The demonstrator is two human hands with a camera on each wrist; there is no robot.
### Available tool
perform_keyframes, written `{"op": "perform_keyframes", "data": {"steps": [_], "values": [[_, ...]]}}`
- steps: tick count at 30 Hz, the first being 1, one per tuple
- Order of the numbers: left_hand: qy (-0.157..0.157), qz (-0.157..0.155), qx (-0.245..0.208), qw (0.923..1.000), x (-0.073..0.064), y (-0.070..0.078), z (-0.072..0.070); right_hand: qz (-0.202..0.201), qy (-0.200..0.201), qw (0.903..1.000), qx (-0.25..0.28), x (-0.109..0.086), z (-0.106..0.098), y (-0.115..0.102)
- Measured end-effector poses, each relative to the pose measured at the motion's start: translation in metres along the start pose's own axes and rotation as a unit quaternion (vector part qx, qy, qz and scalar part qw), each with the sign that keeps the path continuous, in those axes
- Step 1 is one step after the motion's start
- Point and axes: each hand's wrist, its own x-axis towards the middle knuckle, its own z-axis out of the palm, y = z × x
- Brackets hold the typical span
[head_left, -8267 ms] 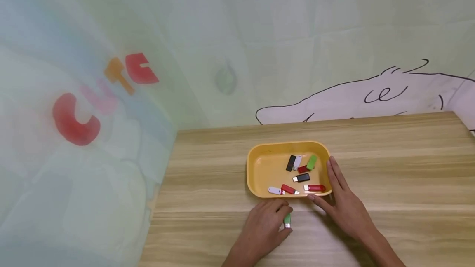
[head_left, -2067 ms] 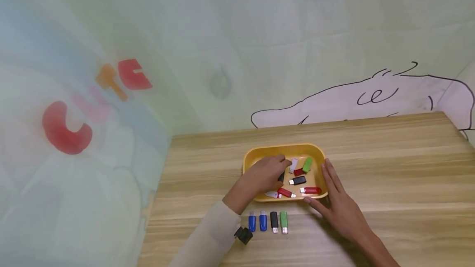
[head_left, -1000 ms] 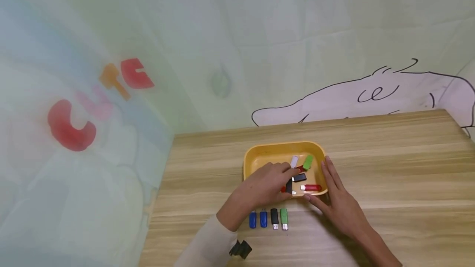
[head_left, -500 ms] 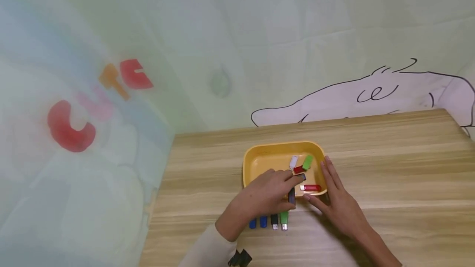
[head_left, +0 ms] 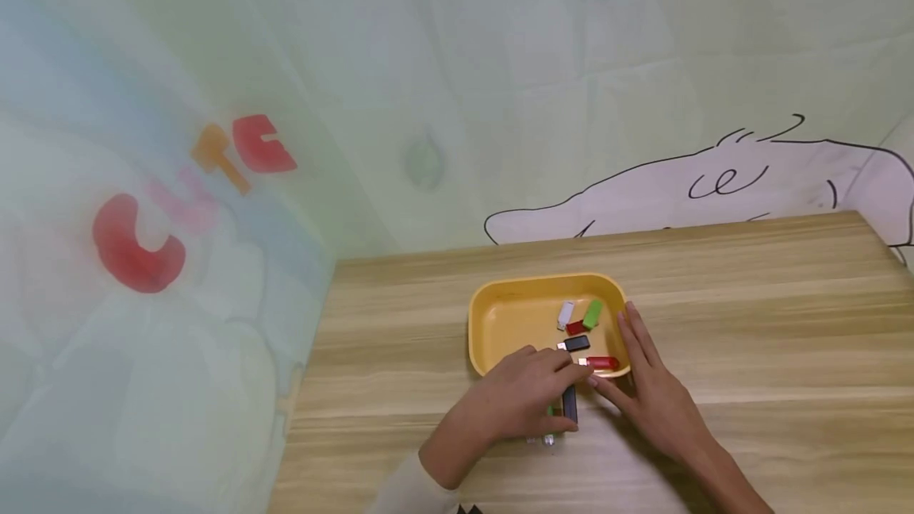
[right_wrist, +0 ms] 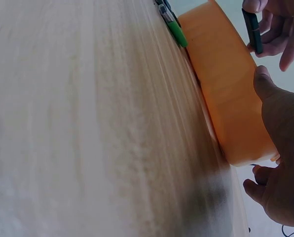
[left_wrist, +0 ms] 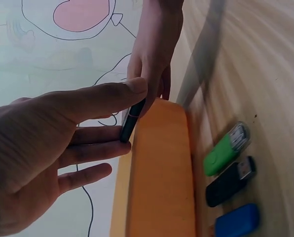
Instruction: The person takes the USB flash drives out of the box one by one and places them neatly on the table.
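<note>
My left hand (head_left: 517, 395) pinches a black USB flash drive (left_wrist: 132, 121) between thumb and fingertips, held in the air just outside the front wall of a yellow plastic box (head_left: 493, 324). On the table below lie a green flash drive (left_wrist: 223, 153), a black one (left_wrist: 228, 185) and a blue one (left_wrist: 236, 220) in a row, largely covered by the hand in the head view. My right hand (head_left: 664, 399) rests against the box's front right corner, straight fingers along the right wall and thumb on the front wall.
Inside the box lie a white drive (head_left: 566, 313), a bright green one (head_left: 593, 313), a dark red one (head_left: 575, 327), a black one (head_left: 577, 343) and a red one (head_left: 600, 363). The left hand hides its front left part. A printed curtain (head_left: 400, 141) hangs behind the wooden table (head_left: 771, 316).
The left hand picked the black drive out of the box and brought it over the front wall towards me. Earlier it handled the green drive, now in the row. The right hand stays put.
</note>
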Motion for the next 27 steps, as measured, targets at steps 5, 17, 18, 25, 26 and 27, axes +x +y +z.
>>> {"op": "perform_keyframes", "data": {"steps": [5,17,18,25,26,27], "values": [[0.018,0.0,-0.008,0.9998,-0.004,0.005,0.003,-0.006,0.003,1.0,-0.004,0.001,-0.001,-0.001],[0.032,0.007,-0.012,0.9994,-0.011,0.015,0.013,0.011,-0.007,0.9999,0.0,-0.001,0.0,0.001],[0.032,0.006,-0.011,0.9994,-0.011,0.015,0.014,0.013,-0.006,0.9999,0.0,0.0,0.0,0.001],[0.001,-0.018,-0.026,0.9995,-0.012,0.019,0.02,0.022,-0.007,0.9997,-0.003,0.001,0.001,0.0],[-0.004,-0.022,-0.027,0.9994,-0.012,0.02,0.021,0.021,-0.006,0.9998,-0.003,0.001,0.001,0.0],[-0.009,-0.025,-0.028,0.9992,-0.011,0.02,0.022,0.02,-0.005,0.9998,-0.003,0.001,0.001,0.0]]}}
